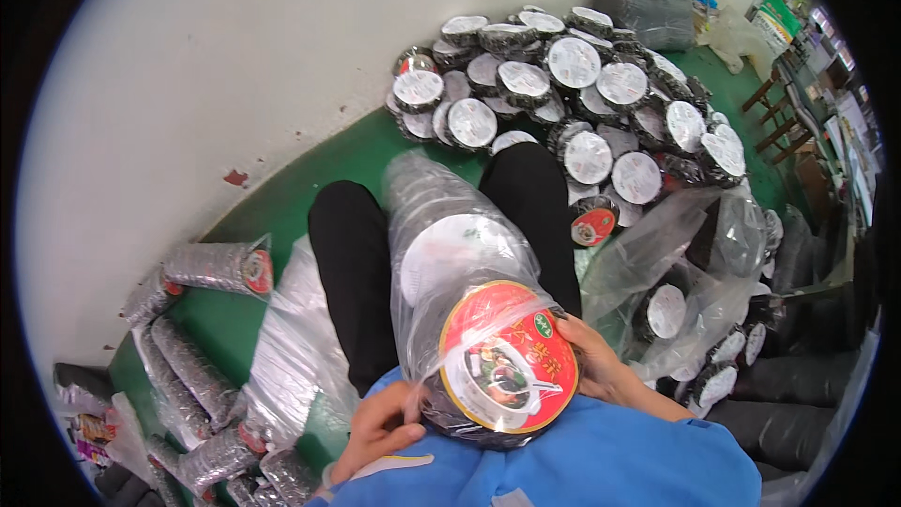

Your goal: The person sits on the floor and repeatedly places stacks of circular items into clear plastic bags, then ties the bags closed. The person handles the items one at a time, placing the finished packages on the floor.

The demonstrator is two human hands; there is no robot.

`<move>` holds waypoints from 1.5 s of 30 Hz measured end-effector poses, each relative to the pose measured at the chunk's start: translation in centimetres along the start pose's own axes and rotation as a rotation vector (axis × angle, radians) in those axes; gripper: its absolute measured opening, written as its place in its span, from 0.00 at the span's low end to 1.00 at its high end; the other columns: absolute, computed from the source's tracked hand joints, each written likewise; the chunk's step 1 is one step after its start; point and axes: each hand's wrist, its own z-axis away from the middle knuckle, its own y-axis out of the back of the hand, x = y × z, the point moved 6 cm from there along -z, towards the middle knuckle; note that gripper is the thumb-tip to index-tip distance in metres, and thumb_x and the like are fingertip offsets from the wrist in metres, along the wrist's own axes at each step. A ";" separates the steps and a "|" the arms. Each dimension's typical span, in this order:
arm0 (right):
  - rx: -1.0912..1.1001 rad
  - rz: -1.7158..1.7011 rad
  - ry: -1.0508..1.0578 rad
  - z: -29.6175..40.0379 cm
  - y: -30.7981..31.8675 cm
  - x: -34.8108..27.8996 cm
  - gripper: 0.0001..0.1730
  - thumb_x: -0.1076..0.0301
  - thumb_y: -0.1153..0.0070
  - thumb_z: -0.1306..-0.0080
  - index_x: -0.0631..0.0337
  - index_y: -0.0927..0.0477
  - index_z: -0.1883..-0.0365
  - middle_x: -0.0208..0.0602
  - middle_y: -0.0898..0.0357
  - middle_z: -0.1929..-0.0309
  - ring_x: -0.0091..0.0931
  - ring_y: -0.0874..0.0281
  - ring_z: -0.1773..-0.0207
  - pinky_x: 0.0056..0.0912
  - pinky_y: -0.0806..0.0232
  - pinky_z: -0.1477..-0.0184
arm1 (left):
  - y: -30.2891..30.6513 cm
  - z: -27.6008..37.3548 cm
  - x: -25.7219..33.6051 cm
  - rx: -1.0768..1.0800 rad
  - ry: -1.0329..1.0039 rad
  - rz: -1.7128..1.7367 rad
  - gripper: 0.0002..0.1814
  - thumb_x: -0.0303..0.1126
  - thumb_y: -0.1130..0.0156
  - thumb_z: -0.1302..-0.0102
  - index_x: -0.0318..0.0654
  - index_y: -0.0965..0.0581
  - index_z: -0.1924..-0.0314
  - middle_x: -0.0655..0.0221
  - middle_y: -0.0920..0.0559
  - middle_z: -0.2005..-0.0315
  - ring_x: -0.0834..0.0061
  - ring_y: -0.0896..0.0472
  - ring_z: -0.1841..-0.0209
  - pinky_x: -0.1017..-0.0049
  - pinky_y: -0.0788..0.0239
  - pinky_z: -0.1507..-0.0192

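Observation:
A long clear plastic bag point(422, 190) lies between my knees, with several round packets stacked inside it. One packet in it shows a white label point(457, 253). At the near end is a round, dark packet with a red label point(556, 338), which bears writing and a picture of a soup bowl. The bag's film covers part of this label. My left hand point(383, 422) pinches the film at the packet's left side. My right hand point(598, 359) grips the packet's right edge; some of its fingers are hidden beneath.
A heap of white-labelled round packets point(574, 63) lies ahead against the wall. Filled bags point(211, 267) lie on the green floor to the left, beside a flat plastic sheet point(295, 338). Loose clear film point(647, 246) and dark filled bags point(795, 387) are to the right.

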 end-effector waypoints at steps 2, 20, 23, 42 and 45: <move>0.023 0.068 0.081 1.7 -2.3 -1.3 0.27 0.64 0.45 0.35 0.67 0.34 0.40 0.48 0.25 0.45 0.32 0.22 0.45 0.38 0.27 0.42 | -0.2 2.2 -5.1 0.205 0.413 0.263 0.18 0.24 0.39 0.37 0.39 0.34 0.50 0.71 0.24 0.70 0.84 0.27 0.68 0.82 0.35 0.61; -0.623 2.778 1.065 -0.8 -37.0 -18.0 0.30 0.48 0.45 0.35 0.53 0.29 0.38 0.48 0.26 0.44 0.39 0.26 0.45 0.41 0.35 0.42 | 6.9 -19.4 22.5 0.154 -0.679 0.064 0.21 0.33 0.43 0.34 0.27 0.33 0.46 0.60 0.19 0.66 0.69 0.19 0.61 0.70 0.28 0.52; -0.491 2.744 0.749 -7.7 -35.8 -12.6 0.44 0.40 0.41 0.43 0.53 0.35 0.33 0.49 0.31 0.38 0.39 0.29 0.40 0.40 0.37 0.39 | 10.8 -19.1 24.0 0.224 -0.639 -0.261 0.21 0.33 0.41 0.36 0.28 0.31 0.48 0.58 0.19 0.66 0.67 0.20 0.62 0.70 0.30 0.54; -0.323 2.544 0.430 -11.1 -25.0 -12.7 0.32 0.54 0.41 0.37 0.62 0.32 0.39 0.48 0.26 0.46 0.41 0.28 0.45 0.39 0.38 0.43 | 4.4 -23.5 10.1 0.146 -1.010 -0.503 0.13 0.36 0.40 0.39 0.33 0.21 0.59 0.61 0.19 0.69 0.61 0.22 0.71 0.64 0.31 0.69; -0.364 2.594 0.409 -13.1 -25.5 -11.8 0.29 0.55 0.42 0.35 0.61 0.30 0.40 0.47 0.25 0.49 0.40 0.26 0.48 0.38 0.36 0.46 | 2.7 -22.6 8.1 0.279 -0.835 -0.770 0.10 0.31 0.42 0.37 0.34 0.22 0.58 0.62 0.18 0.68 0.62 0.19 0.69 0.66 0.28 0.65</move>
